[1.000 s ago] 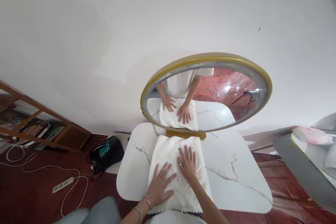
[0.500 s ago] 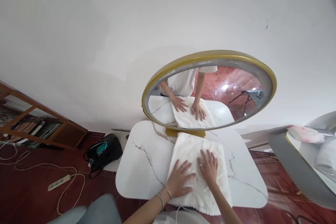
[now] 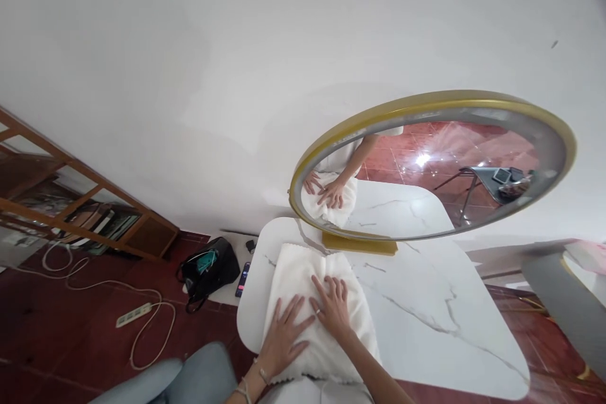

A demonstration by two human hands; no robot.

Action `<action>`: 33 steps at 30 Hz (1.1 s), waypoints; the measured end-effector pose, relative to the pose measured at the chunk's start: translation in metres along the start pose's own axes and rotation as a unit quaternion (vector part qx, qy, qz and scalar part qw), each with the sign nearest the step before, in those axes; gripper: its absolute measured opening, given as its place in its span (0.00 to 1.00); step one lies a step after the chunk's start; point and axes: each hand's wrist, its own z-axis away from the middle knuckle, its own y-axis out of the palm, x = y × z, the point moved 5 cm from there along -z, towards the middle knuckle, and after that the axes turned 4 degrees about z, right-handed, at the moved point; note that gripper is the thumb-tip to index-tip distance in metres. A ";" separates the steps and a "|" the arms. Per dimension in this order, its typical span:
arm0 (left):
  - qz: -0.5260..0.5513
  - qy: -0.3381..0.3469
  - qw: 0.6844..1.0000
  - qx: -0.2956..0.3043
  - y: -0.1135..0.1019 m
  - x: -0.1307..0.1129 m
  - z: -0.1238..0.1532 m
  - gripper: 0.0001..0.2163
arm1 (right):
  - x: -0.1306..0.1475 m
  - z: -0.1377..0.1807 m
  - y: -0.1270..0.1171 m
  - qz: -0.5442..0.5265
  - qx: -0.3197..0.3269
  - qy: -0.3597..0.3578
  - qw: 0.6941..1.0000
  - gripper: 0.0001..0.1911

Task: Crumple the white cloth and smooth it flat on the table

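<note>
A white cloth [image 3: 298, 271] with a scalloped edge lies folded on the left part of a white marbled tabletop [image 3: 416, 290]. My left hand [image 3: 285, 338] rests on its left half, fingers spread and palm down. Close to it on the right, my right hand [image 3: 332, 306] presses flat on the same cloth with fingers apart; a ring shows on one finger. The cloth is rumpled around the right hand. Behind the cloth stands an oval mirror [image 3: 421, 183] with a gold frame, in which both hands and part of the cloth are reflected.
Left of the table are a black bag [image 3: 211, 271] and a phone [image 3: 243, 279]. A power strip [image 3: 134, 315] with a cord lies on the red tiled floor. A wooden shelf [image 3: 146, 237] stands against the wall. At the right is a grey chair or stool [image 3: 563, 303].
Both hands and the cloth have slid left across the tabletop, from in front of the mirror's base to the left side. The camera view has turned left.
</note>
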 end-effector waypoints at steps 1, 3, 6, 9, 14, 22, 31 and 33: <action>-0.021 -0.036 0.999 -0.025 0.000 0.006 0.007 0.26 | 0.008 -0.006 0.003 -0.003 -0.006 -0.005 1.000 0.28; -0.067 -0.118 0.988 -0.080 0.000 0.016 0.020 0.26 | 0.022 -0.020 0.008 -0.007 -0.019 -0.015 1.000 0.28; -0.113 -0.197 0.967 -0.119 -0.003 0.024 0.029 0.29 | 0.038 -0.044 0.017 -0.014 -0.021 -0.044 0.999 0.28; -0.121 -0.217 0.960 -0.126 -0.011 0.036 0.023 0.28 | 0.045 -0.071 0.027 -0.017 -0.015 -0.061 0.998 0.27; -0.114 -0.195 0.966 -0.129 -0.030 0.076 -0.013 0.25 | 0.040 -0.119 0.043 -0.002 -0.013 -0.038 0.999 0.28; -0.087 -0.200 0.966 -0.141 -0.037 0.129 -0.067 0.25 | 0.022 -0.180 0.058 0.009 0.029 0.040 0.999 0.28; -0.066 -0.229 0.957 -0.164 -0.045 0.190 -0.136 0.26 | 0.020 -0.190 0.063 0.008 0.053 0.065 0.996 0.29; -0.068 -0.201 0.963 -0.165 -0.040 0.193 -0.139 0.27 | 0.021 -0.184 0.062 0.005 0.034 0.059 0.998 0.29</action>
